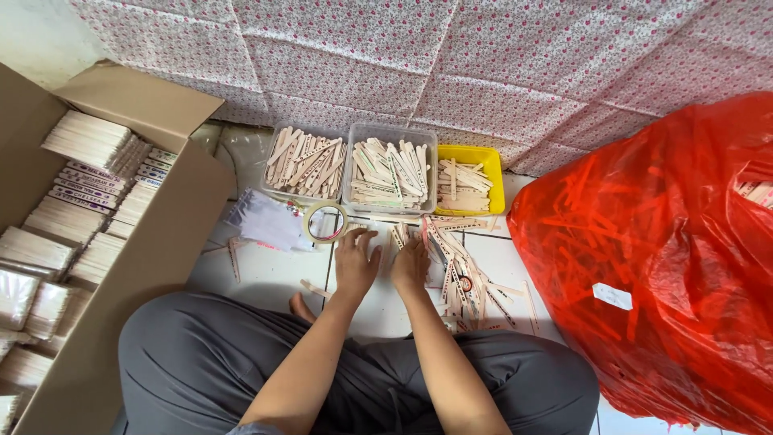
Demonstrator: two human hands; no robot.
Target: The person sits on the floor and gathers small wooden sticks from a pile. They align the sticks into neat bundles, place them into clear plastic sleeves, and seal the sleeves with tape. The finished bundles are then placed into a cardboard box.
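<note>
On the tiled floor, just before the middle clear tub (391, 171) of wooden sticks: left hand (356, 262) flat, grip released, palm down on bare tile. Right hand (411, 264) rests on the near edge of the loose stick pile (463, 270); grip state cannot be told. Tape roll (324, 221) just left of the tub's front; yellow tub (471, 179) touching its right side.

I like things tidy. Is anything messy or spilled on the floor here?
Yes. A loose pile of wooden sticks lies scattered on the tiled floor by the right hand, pointing every way, outside the three tubs. One stray stick lies alone near the left hand.
</note>
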